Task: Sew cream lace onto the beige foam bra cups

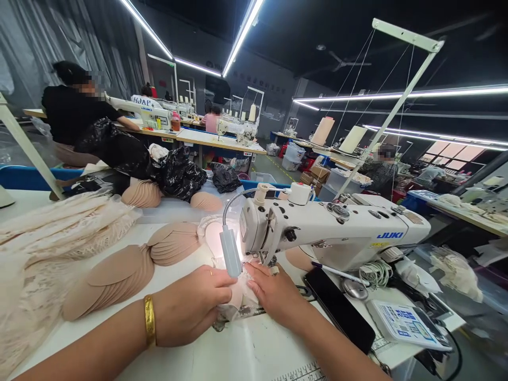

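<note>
A beige bra cup piece with lace trim [237, 294] lies on the bed of a white sewing machine [317, 225], by the needle area. My left hand [190, 304], with a gold bangle at its wrist, is closed with the fingertips pinching the piece's left side. On the other side, my right hand [278, 293] holds the lace edge close to the presser foot, thumb and fingers against the fabric. The grey lamp [230, 251] on a bent neck shines down and hides part of the work. Behind it, more lace-edged fabric [210, 238] extends across the table.
Stacked beige cup pads [115, 278] and a heap of cream lace [43, 248] lie left. A black phone [339, 309], a white box [408, 324] and a coiled cable [375, 273] lie right. Black plastic bags [178, 172] stand beyond. Co-workers sit at other machines.
</note>
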Action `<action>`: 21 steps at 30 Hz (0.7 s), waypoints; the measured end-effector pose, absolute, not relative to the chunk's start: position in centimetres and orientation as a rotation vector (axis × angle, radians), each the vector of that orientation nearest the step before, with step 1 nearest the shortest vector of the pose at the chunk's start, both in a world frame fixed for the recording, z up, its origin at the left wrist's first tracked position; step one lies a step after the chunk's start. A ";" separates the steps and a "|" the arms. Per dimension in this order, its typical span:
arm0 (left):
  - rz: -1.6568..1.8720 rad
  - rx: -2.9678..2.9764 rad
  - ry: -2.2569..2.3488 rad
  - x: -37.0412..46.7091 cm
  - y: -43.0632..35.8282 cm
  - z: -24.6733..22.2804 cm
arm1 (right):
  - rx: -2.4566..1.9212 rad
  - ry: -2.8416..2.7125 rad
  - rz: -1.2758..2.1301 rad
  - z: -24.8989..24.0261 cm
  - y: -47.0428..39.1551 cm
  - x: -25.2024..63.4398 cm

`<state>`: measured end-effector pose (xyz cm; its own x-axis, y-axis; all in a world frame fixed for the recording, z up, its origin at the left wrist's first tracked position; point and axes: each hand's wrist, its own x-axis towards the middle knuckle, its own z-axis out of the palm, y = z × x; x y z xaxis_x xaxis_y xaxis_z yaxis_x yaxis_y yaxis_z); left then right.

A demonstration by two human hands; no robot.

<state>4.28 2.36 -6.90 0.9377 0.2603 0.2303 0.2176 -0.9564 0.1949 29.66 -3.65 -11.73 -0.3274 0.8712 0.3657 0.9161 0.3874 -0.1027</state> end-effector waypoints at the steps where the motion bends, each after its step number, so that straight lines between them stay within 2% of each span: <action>1: 0.350 2.921 0.392 4.2 2.7 -7.0 | -1.560 -2.264 -0.165 -12.0 -3.6 29.8; 4: 0.358 2.945 0.456 3.9 3.2 -7.3 | -1.460 -2.215 -0.159 -11.9 -4.1 30.2; 9: 0.576 3.107 0.431 4.2 2.7 -8.2 | -1.139 -2.304 0.004 -11.5 -4.8 30.5; 17: 0.614 3.041 0.291 5.4 2.7 -8.3 | -1.434 -2.304 -0.031 -12.0 -4.2 30.5; 21: 0.706 2.991 0.265 5.3 2.7 -8.3 | -1.397 -2.289 -0.024 -12.0 -4.4 30.6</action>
<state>5.33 2.71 -8.26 0.8805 0.1792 0.4389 0.1532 -0.9837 0.0942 30.56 -4.42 -12.00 -0.3815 0.8394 0.3871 0.8472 0.4851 -0.2169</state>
